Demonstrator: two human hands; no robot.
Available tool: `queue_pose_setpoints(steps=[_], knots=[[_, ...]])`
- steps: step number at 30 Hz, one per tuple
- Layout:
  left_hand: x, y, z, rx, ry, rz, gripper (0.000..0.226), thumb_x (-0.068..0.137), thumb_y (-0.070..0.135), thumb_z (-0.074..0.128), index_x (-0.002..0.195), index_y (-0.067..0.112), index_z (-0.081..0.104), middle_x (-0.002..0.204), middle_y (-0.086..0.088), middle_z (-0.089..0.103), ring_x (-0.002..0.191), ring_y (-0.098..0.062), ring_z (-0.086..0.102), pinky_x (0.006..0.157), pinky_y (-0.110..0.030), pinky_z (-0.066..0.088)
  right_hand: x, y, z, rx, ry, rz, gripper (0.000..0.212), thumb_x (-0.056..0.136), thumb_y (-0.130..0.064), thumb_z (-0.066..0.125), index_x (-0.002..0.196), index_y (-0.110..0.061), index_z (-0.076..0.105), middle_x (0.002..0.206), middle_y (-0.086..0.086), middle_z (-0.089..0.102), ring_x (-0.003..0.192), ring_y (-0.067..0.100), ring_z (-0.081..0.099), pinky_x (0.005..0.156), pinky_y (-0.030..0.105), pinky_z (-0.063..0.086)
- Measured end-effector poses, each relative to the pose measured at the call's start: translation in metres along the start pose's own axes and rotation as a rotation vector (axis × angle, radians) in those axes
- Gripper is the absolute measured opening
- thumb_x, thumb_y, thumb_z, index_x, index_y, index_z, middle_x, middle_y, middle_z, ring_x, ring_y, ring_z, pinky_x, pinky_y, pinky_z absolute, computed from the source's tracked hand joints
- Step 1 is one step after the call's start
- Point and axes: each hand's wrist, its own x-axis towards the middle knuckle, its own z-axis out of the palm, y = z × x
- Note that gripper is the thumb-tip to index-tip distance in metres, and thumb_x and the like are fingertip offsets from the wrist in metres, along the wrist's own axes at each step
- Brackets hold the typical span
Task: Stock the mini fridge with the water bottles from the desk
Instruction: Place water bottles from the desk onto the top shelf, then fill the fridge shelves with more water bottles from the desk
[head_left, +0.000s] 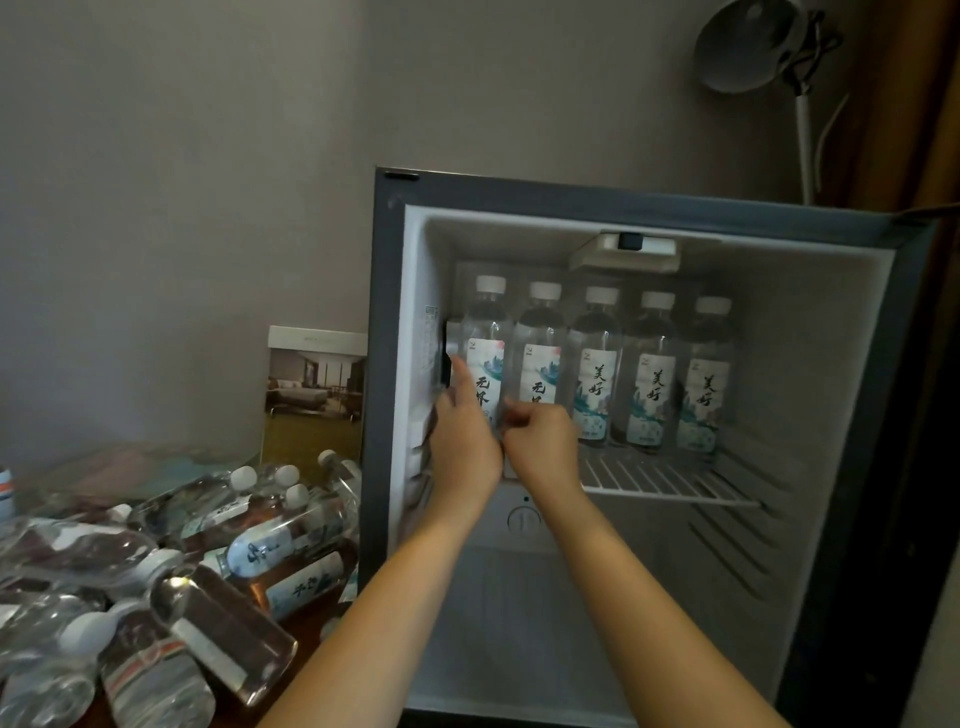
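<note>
Hands: both are inside the mini fridge (649, 205), at the left end of the wire shelf (670, 480).
- Left hand (464, 441): index finger (464, 376) lies straight up against the label of the leftmost bottle (488, 332). Other fingers are hidden behind the back of the hand, so I cannot tell if it grips.
- Right hand (543, 441): fingers are curled at the foot of the second bottle (540, 353). I cannot tell whether they close on it or only nudge it.

Stock: five bottles stand upright in one row at the back of the shelf, close together with caps up. The rest lie in a loose pile of bottles (260, 540) on the desk (304, 636), left of the fridge and well apart from the hands.

Judged step: squaring up the two left bottles before fetching more.

Risks from here:
1. The bottles stand on wire rods. A sideways push low on one could catch its base between rods and tip it into its neighbour, and the tight row would likely go over in turn.
2. The leftmost bottle sits just beside the left wall fitting. Pushing it further left could jam it there.
3. The pile on the desk is stacked loosely on its sides. Pulling one from underneath could send others rolling off the edge.
4. The lower compartment holds no bottles, while the shelf has room only in front of the row. Overloading the front edge could let bottles slide out.
</note>
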Motion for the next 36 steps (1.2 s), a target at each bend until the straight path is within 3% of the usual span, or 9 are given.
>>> queue_pose_setpoints(steps=[3, 6, 11, 16, 19, 22, 26, 33, 36], knots=[[0.005, -0.002, 0.002, 0.029, -0.027, -0.009, 0.058, 0.095, 0.006, 0.036, 0.148, 0.015, 0.015, 0.141, -0.023, 0.035, 0.122, -0.039, 0.042, 0.096, -0.039, 0.037, -0.002, -0.004, 0.001, -0.030, 0.003, 0.023, 0.026, 0.077, 0.004, 0.056, 0.098, 0.002, 0.071, 0.092, 0.017, 0.072, 0.084, 0.018, 0.064, 0.076, 0.028, 0.049], [0.006, 0.001, 0.003, -0.013, 0.011, -0.001, 0.055, 0.097, 0.044, 0.025, 0.148, 0.024, 0.021, 0.145, -0.015, 0.037, 0.129, -0.031, 0.040, 0.103, -0.039, 0.032, -0.001, -0.007, 0.000, -0.032, -0.016, 0.056, 0.032, 0.076, 0.007, 0.051, 0.100, 0.001, 0.070, 0.092, 0.017, 0.072, 0.086, 0.022, 0.066, 0.070, 0.026, 0.050], [-0.002, -0.002, -0.008, 0.089, -0.101, 0.016, 0.064, 0.097, 0.012, 0.035, 0.150, 0.022, 0.001, 0.148, -0.016, 0.028, 0.131, -0.029, 0.037, 0.106, -0.037, 0.032, -0.001, -0.010, -0.005, -0.044, -0.052, 0.052, 0.030, 0.083, 0.001, 0.050, 0.107, 0.000, 0.068, 0.105, 0.016, 0.070, 0.102, 0.026, 0.064, 0.090, 0.029, 0.049], [-0.036, 0.001, -0.027, 0.056, -0.089, 0.125, 0.066, 0.083, -0.014, 0.044, 0.141, 0.017, 0.038, 0.138, -0.005, 0.041, 0.126, -0.020, 0.042, 0.101, -0.021, 0.031, -0.010, -0.011, -0.017, 0.068, -0.021, 0.094, 0.028, 0.083, 0.000, 0.052, 0.104, -0.004, 0.070, 0.099, 0.016, 0.071, 0.091, 0.026, 0.066, 0.087, 0.040, 0.052], [-0.064, 0.000, -0.047, -0.060, 0.013, 0.325, 0.046, 0.078, -0.018, 0.048, 0.110, 0.009, 0.066, 0.111, -0.004, 0.063, 0.106, -0.013, 0.058, 0.092, -0.011, 0.039, -0.022, -0.011, -0.020, 0.054, -0.069, 0.147, 0.026, 0.084, 0.000, 0.051, 0.100, -0.007, 0.070, 0.097, 0.015, 0.071, 0.090, 0.030, 0.066, 0.085, 0.042, 0.052], [-0.093, -0.017, -0.068, -0.101, 0.107, 0.410, 0.037, 0.073, -0.022, 0.054, 0.088, 0.007, 0.071, 0.088, 0.007, 0.063, 0.089, 0.003, 0.057, 0.080, -0.004, 0.042, -0.047, -0.009, -0.020, 0.049, -0.120, 0.144, 0.027, 0.083, 0.000, 0.051, 0.100, -0.007, 0.070, 0.090, 0.014, 0.071, 0.079, 0.027, 0.066, 0.076, 0.036, 0.053], [-0.128, -0.057, -0.091, -0.076, 0.167, 0.223, 0.035, 0.075, -0.020, 0.057, 0.083, 0.012, 0.069, 0.080, 0.017, 0.060, 0.085, 0.013, 0.056, 0.075, -0.003, 0.043, -0.091, -0.004, -0.006, 0.107, -0.315, 0.204, 0.027, 0.086, 0.002, 0.047, 0.099, -0.009, 0.067, 0.073, 0.000, 0.064, 0.058, 0.010, 0.058, 0.047, 0.010, 0.042], [-0.157, -0.133, -0.137, 0.180, 0.180, -0.144, 0.034, 0.075, -0.015, 0.055, 0.093, 0.012, 0.068, 0.093, 0.002, 0.058, 0.088, -0.022, 0.060, 0.072, -0.023, 0.041, -0.153, 0.010, 0.040, 0.036, -0.699, 0.236, 0.025, 0.093, -0.008, 0.045, 0.103, -0.017, 0.066, 0.074, -0.007, 0.063, 0.060, 0.006, 0.059, 0.051, 0.010, 0.045], [-0.158, -0.157, -0.154, 0.303, 0.222, -0.352, 0.035, 0.077, -0.007, 0.055, 0.108, 0.008, 0.062, 0.115, -0.012, 0.050, 0.108, -0.034, 0.050, 0.090, -0.040, 0.043, -0.167, 0.007, 0.063, 0.037, -0.826, 0.230, 0.027, 0.092, -0.004, 0.042, 0.104, -0.011, 0.065, 0.070, -0.005, 0.062, 0.056, 0.008, 0.056, 0.051, 0.011, 0.044]])
